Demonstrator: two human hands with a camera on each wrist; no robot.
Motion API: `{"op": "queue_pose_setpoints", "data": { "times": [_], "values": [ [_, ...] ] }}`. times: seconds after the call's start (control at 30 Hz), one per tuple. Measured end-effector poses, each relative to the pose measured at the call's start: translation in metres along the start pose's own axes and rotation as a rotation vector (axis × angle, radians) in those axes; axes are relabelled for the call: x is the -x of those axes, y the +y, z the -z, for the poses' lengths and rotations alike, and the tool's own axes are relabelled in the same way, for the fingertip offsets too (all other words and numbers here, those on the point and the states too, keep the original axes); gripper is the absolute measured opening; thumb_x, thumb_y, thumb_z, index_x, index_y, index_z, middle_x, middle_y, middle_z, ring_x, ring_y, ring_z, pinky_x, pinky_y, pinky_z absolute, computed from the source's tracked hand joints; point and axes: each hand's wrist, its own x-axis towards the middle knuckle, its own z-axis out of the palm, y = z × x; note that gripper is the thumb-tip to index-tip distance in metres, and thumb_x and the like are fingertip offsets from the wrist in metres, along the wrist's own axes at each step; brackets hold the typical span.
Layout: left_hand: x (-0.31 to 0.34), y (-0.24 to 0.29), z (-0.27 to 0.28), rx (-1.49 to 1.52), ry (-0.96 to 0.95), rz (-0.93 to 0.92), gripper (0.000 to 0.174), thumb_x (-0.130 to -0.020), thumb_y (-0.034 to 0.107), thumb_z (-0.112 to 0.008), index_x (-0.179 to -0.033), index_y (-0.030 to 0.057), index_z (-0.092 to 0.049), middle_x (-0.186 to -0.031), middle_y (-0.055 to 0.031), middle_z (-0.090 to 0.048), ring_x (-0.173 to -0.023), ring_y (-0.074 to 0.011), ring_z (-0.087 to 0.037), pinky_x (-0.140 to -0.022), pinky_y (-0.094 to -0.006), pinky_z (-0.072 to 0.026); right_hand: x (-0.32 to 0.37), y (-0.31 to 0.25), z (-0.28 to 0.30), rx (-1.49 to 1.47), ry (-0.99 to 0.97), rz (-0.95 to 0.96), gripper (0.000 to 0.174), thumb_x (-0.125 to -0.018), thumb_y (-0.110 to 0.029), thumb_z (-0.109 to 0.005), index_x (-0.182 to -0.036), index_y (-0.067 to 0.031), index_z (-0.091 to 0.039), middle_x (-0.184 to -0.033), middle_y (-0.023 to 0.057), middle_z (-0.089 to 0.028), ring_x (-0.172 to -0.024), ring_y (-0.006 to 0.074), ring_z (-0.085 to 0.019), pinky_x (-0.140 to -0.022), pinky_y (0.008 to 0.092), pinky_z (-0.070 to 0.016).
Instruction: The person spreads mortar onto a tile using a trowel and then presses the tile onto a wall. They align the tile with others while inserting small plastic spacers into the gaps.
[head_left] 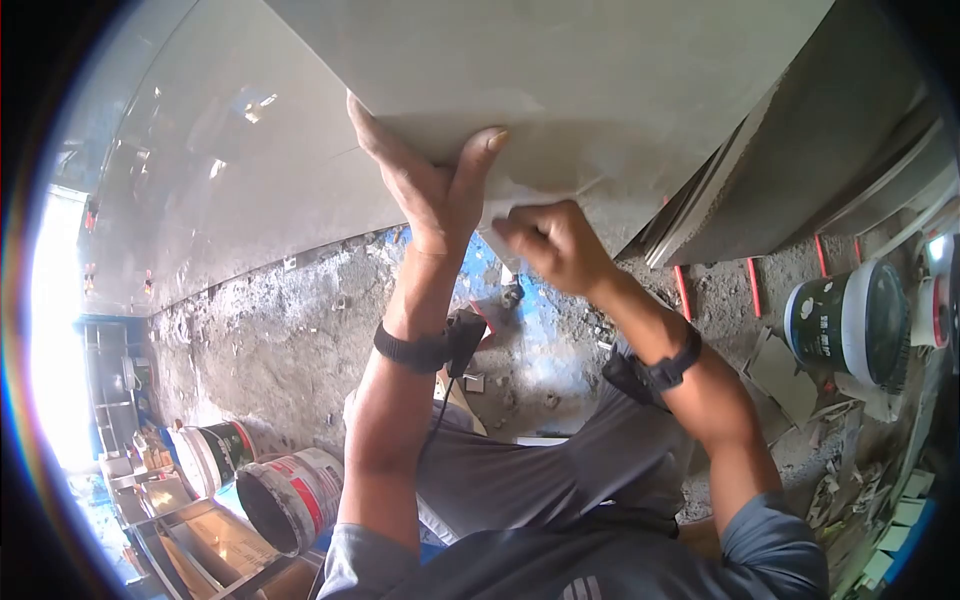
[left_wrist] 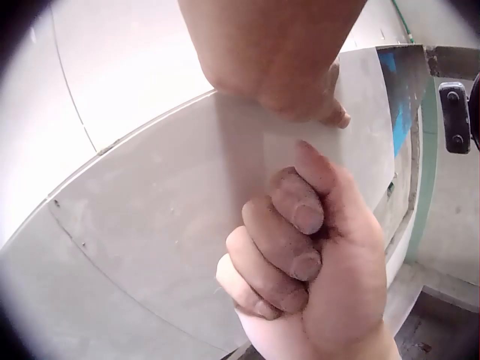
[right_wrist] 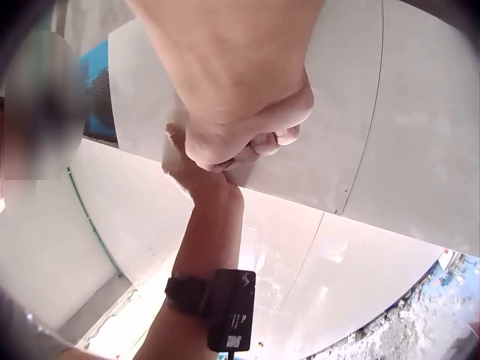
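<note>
A large pale grey tile panel (head_left: 580, 70) fills the top of the head view, meeting another glossy tiled face (head_left: 260, 150) along an edge. My left hand (head_left: 430, 195) presses at that edge, with its thumb spread against the panel and its fingers stretched along the other side, partly hidden. Close to its right, my right hand (head_left: 550, 245) is balled into a fist in front of the panel. Curled fingers (left_wrist: 281, 240) with dusty tips show in the left wrist view, with nothing in them. The right wrist view has the fist overlapping the left hand (right_wrist: 187, 169).
Several tiles or boards (head_left: 790, 150) lean at the right, near red rods (head_left: 755, 290) and a dark green bucket (head_left: 850, 320). More buckets (head_left: 300, 490) stand at lower left by a metal frame. The rough floor (head_left: 270, 350) is strewn with debris.
</note>
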Motion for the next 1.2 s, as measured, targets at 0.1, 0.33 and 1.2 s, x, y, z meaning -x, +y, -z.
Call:
{"op": "queue_pose_setpoints", "data": {
  "times": [0.1, 0.33, 1.2],
  "values": [
    [-0.003, -0.004, 0.0, -0.07, -0.012, -0.037, 0.117, -0.074, 0.036, -0.084, -0.148, -0.0061, -0.006, -0.134, -0.0251, -0.037, -0.118, -0.0342, -0.046, -0.098, -0.0458, -0.0399, -0.006, 0.005, -0.005, 0.042, 0.026, 0.163, 0.04, -0.093, -0.019, -0.061, -0.061, 0.0003, -0.047, -0.05, 0.0028, -0.038, -0.05, 0.011, -0.034, -0.048, 0.0329, -0.0297],
    [-0.003, -0.011, -0.001, -0.053, -0.018, -0.094, 0.121, -0.072, 0.044, -0.083, -0.149, -0.0063, -0.003, -0.139, -0.0278, -0.034, -0.117, -0.0377, -0.048, -0.096, -0.0474, -0.0432, -0.002, 0.007, -0.005, 0.081, -0.173, -0.131, 0.038, -0.093, -0.025, -0.06, -0.065, -0.0002, -0.055, -0.054, 0.0139, -0.049, -0.051, 0.0256, -0.047, -0.054, 0.0391, -0.0382],
    [-0.004, -0.01, 0.004, 0.111, -0.102, -0.018, 0.108, -0.073, 0.04, -0.081, -0.148, -0.0016, -0.016, -0.143, -0.0352, -0.037, -0.126, -0.0517, -0.046, -0.099, -0.0522, -0.0455, -0.054, -0.137, 0.027, -0.4, -0.08, -0.175, 0.055, -0.096, -0.033, -0.057, -0.055, -0.0142, -0.027, -0.051, -0.0064, -0.021, -0.045, 0.0074, -0.019, -0.045, 0.0288, -0.0141]
  ]
}}
